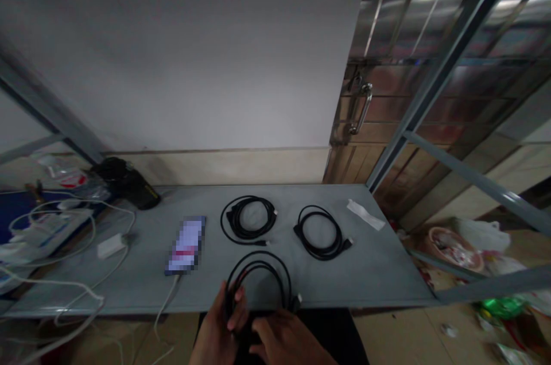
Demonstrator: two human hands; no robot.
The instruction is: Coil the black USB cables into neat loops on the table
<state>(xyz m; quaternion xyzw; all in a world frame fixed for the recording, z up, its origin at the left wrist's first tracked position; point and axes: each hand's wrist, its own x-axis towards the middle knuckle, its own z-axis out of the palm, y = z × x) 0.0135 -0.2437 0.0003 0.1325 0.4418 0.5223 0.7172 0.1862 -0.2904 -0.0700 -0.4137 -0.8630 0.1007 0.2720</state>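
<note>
A looped black cable (pixel 282 274) rises in an arch above the table's front edge, between my two hands. My left hand (pixel 221 319) is closed around the left side of the loops, thumb and fingers wrapped on the strands. At the lower right of the same cable, my right hand (pixel 286 337) has its fingers bent in; its grip is partly hidden. One plug (pixel 298 299) of this cable sticks out just above the right hand. Beyond the hands lie two more coiled black cables, one at the middle (pixel 243 233) and one to the right (pixel 321 253), both with plugs showing.
A grey table (pixel 370 284) stands against a wall. A phone (pixel 186 245) with a white lead lies left, beside a white adapter (pixel 111 245), a power strip (pixel 43 236) and a black bottle (pixel 129 184). A paper strip (pixel 365 214) lies right, near a metal post (pixel 413 107).
</note>
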